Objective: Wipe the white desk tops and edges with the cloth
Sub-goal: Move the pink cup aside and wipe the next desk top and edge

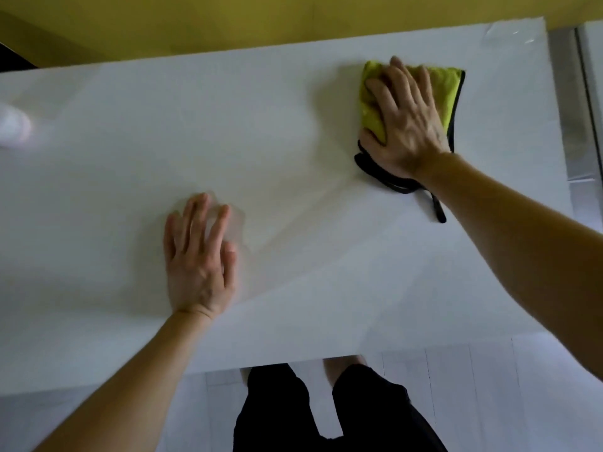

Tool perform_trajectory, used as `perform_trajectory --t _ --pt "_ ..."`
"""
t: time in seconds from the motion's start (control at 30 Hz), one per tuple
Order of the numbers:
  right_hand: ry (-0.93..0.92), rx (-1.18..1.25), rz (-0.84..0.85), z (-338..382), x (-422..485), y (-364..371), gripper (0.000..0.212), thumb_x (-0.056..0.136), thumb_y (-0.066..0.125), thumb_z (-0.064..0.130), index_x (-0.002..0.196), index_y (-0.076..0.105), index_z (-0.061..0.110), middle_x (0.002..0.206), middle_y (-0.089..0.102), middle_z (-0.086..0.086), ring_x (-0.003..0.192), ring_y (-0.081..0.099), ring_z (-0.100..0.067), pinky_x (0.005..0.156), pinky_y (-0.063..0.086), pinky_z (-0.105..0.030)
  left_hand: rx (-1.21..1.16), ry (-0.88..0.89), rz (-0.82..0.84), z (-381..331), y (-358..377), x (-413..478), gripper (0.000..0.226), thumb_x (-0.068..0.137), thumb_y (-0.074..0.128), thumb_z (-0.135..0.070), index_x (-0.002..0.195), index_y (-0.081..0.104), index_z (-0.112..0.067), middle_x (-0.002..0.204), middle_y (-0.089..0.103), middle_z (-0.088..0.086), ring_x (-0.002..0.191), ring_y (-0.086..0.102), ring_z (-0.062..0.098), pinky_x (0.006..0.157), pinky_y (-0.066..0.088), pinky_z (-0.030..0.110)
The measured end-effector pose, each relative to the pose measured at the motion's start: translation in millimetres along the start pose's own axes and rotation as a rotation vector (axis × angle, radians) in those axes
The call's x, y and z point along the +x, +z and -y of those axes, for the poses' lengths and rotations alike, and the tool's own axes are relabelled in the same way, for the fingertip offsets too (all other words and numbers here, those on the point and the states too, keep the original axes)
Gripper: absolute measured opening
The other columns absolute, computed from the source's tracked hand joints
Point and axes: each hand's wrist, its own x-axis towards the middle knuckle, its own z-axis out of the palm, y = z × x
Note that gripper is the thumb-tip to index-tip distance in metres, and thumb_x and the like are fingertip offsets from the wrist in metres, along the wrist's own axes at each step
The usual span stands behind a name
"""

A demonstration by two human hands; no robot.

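Cloth [372, 117] sits under the flat, open right hand [404, 125] near the far right corner of the bench [293, 141], left hand [199, 256] spread flat mid-top; top wiping underway, edges apparently not yet done.

The cloth [370, 112] lies far right on the counter [293, 141] under the right grip [408, 125]; the left grip [199, 259] rests nearer, leftward

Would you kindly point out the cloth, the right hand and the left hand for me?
cloth [448, 89]: head view, on the yellow fabric just right of the fingers.
right hand [408, 125]: head view, on the back of the hand.
left hand [195, 269]: head view, on the back of the hand.
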Motion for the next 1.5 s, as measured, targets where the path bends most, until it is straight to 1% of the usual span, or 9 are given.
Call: perform_trajectory --t 0.13,0.3,0.43,0.67,0.87,1.0,1.17,1.37,1.5 --pt "0.059 0.113 -0.001 81.1 -43.9 5.3 0.087 0.097 0.053 0.056 0.168 0.034 0.010 0.178 0.020 -0.022 0.166 0.012 -0.045 0.130 0.007 -0.069 0.009 -0.007 0.004 -1.0 0.4 -1.8 0.058 0.106 0.045 -0.026 0.163 0.047 -0.013 0.177 0.029 0.014 0.166 0.024 0.034 0.128 0.023 0.066" --pt "-0.403 0.227 0.195 214.1 -146.3 7.9 0.084 0.098 0.053 0.059 0.169 0.037 0.017 0.180 0.016 -0.018 0.167 0.012 -0.037 0.134 0.006 -0.060 -0.003 0.000 -0.022 -4.8 -2.2 0.7 0.057 0.105 0.045 -0.020 0.161 0.049 -0.012 0.176 0.030 0.013 0.165 0.025 0.033 0.128 0.024 0.065" --pt "-0.296 0.212 0.042 126.2 -113.2 10.6 0.077 0.095 0.061 0.060 0.161 0.050 0.022 0.175 0.032 -0.014 0.162 0.030 -0.037 0.133 0.018 -0.056 0.022 -0.004 -0.034 -2.6 -0.2 0.0 0.056 0.108 0.043 -0.027 0.163 0.047 -0.016 0.177 0.029 0.011 0.165 0.025 0.031 0.128 0.025 0.064" --pt "0.047 0.063 -0.005 31.6 -86.2 9.2 0.078 0.103 0.047 0.061 0.171 0.030 0.027 0.179 0.018 -0.018 0.167 0.014 -0.038 0.134 0.009 -0.062 0.023 0.017 -0.041 4.4 6.3 1.1 0.057 0.110 0.040 -0.031 0.165 0.043 -0.019 0.177 0.028 0.011 0.166 0.022 0.030 0.130 0.021 0.062" --pt "0.050 0.187 -0.028 198.6 -168.9 16.3 0.086 0.095 0.054 0.066 0.169 0.038 0.024 0.177 0.022 -0.024 0.165 0.015 -0.045 0.131 0.008 -0.066 -0.067 0.029 -0.058 8.9 5.8 4.3 0.056 0.104 0.049 -0.023 0.159 0.051 -0.018 0.174 0.037 0.012 0.164 0.029 0.031 0.133 0.019 0.056" --pt "-0.059 0.194 0.139 319.7 -212.6 19.8 0.086 0.101 0.040 0.067 0.174 0.021 0.025 0.180 0.007 -0.022 0.168 -0.001 -0.039 0.132 0.004 -0.063 -0.254 -0.032 0.034 20.3 -14.4 6.1 0.056 0.095 0.046 -0.005 0.148 0.062 -0.008 0.164 0.051 0.013 0.159 0.038 0.032 0.133 0.026 0.048" --pt "-0.057 0.219 0.034 248.3 -239.6 22.8 0.070 0.105 0.046 0.060 0.170 0.030 0.038 0.181 0.018 -0.006 0.169 0.011 -0.028 0.135 0.009 -0.054 -0.153 0.094 0.039 20.3 -25.4 -21.3 0.045 0.102 0.049 -0.016 0.143 0.064 -0.005 0.159 0.057 0.015 0.154 0.046 0.033 0.127 0.036 0.052" --pt "0.500 0.132 0.045 65.8 -303.3 -2.0 0.073 0.107 0.034 0.069 0.172 0.017 0.042 0.183 0.008 0.000 0.169 0.001 -0.022 0.134 0.010 -0.059 -0.215 0.123 0.075 -15.2 -8.3 -21.9 0.049 0.101 0.051 -0.024 0.146 0.061 -0.009 0.161 0.054 0.014 0.155 0.045 0.030 0.127 0.028 0.064" --pt "0.625 0.112 0.056 129.6 -281.9 5.3 0.090 0.099 0.041 0.075 0.174 0.016 0.032 0.182 0.000 -0.012 0.169 -0.007 -0.031 0.134 -0.001 -0.063 -0.249 0.159 0.069 -46.8 -4.1 -12.9 0.048 0.103 0.050 -0.024 0.148 0.061 -0.009 0.164 0.051 0.012 0.157 0.043 0.030 0.131 0.025 0.058"
